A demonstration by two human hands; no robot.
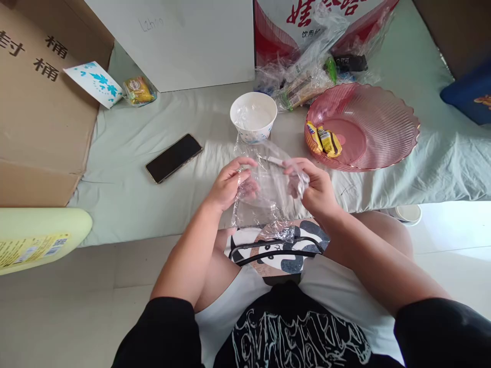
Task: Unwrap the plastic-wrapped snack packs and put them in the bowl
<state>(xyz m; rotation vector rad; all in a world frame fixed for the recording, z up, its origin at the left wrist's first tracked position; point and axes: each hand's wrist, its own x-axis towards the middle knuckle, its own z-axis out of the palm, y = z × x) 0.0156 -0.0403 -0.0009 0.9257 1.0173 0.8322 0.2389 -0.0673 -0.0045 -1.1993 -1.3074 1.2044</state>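
Note:
A clear plastic bag (268, 194) hangs between both hands above my lap, at the front edge of a cloth-covered surface (126, 189). My left hand (230, 184) pinches its left side. My right hand (312, 186) grips its right side, fingers partly inside the film. A small white strip (274, 161) shows at the bag's top edge. Just beyond the bag stands a white paper bowl (253, 116) lined with clear plastic.
A pink ribbed plate (379, 128) holding two yellow snack packets (324, 139) sits to the right. A black phone (173, 157) lies to the left. A pile of wrapped snacks (310, 76), a white box (184, 41) and cardboard boxes (42, 97) stand behind. A yellow packet (138, 91) lies at the back left.

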